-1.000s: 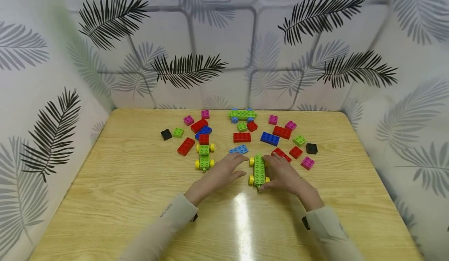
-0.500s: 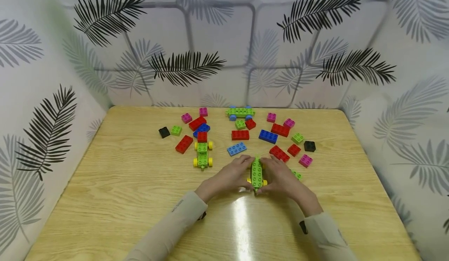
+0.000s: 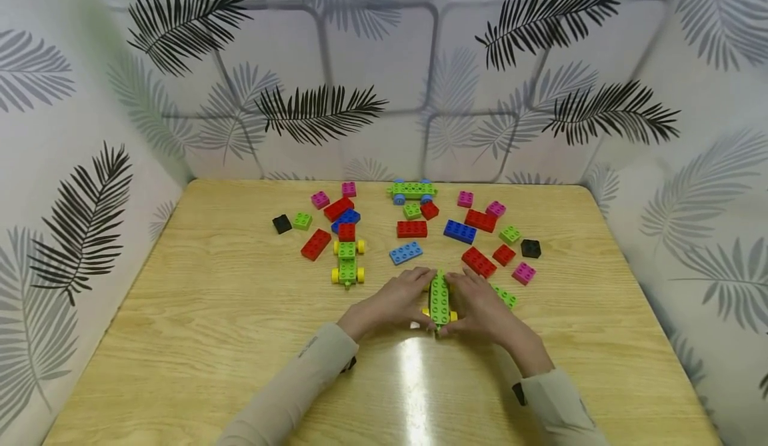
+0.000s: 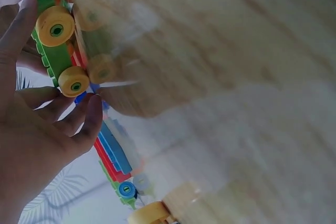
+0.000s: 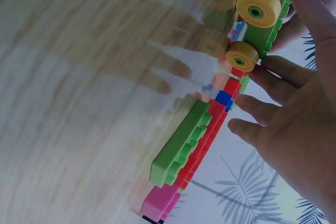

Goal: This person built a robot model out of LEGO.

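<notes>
A long green studded toy car base (image 3: 440,298) with yellow wheels stands on the table between both hands, in the middle of the head view. My left hand (image 3: 393,299) holds its left side, thumb at the near end and fingertips at the far end. From the right side, my right hand (image 3: 483,303) grips it the same way. In the left wrist view its yellow wheels (image 4: 55,26) touch the tabletop. A long green brick (image 5: 181,142) lies close to the right hand, partly hidden by it in the head view.
A second green car (image 3: 347,269) with yellow wheels stands to the left. A light blue brick (image 3: 406,253) lies just beyond the hands. At the back is a green car base (image 3: 412,191) with blue wheels. Several red bricks (image 3: 479,261) and other loose bricks surround them.
My left hand has moved right, from apart to holding the car base. The right hand has shifted slightly left with it, uncovering part of the long green brick. The last half second shows little movement.
</notes>
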A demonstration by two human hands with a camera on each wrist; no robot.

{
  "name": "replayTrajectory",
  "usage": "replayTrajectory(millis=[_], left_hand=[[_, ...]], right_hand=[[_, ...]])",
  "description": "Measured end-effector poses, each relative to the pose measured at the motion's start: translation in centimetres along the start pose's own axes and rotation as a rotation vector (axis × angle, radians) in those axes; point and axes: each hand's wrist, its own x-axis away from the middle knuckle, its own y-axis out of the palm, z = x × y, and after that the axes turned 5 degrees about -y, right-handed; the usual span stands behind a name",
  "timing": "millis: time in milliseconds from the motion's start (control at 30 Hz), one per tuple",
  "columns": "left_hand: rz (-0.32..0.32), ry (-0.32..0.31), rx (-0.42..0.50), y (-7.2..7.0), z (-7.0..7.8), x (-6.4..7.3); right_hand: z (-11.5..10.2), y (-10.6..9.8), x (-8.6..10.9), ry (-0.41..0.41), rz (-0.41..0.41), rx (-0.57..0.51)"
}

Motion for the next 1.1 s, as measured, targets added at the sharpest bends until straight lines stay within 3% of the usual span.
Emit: replayTrajectory(millis=[233,500,767,1100], left_hand=[[-0.008,-0.019,0.089,-0.1,-0.2,-0.3],[-0.033,-0.035,0.043,-0.2,0.0,-0.5],[-0.047,-0.045,0.034,-0.1,-0.1,-0.3],[-0.054,-0.035,0.059,-0.1,0.0,0.0]], right_hand=[[0.0,-0.3,0.2,0.000,-0.002,-0.030],[1.5,-1.8,1.6,0.118,0.093,-0.177],[3.7,-2.7,3.6,0.206,0.129,-0.136],[4.8,-2.4,4.1,0.202,0.141,-0.074]])
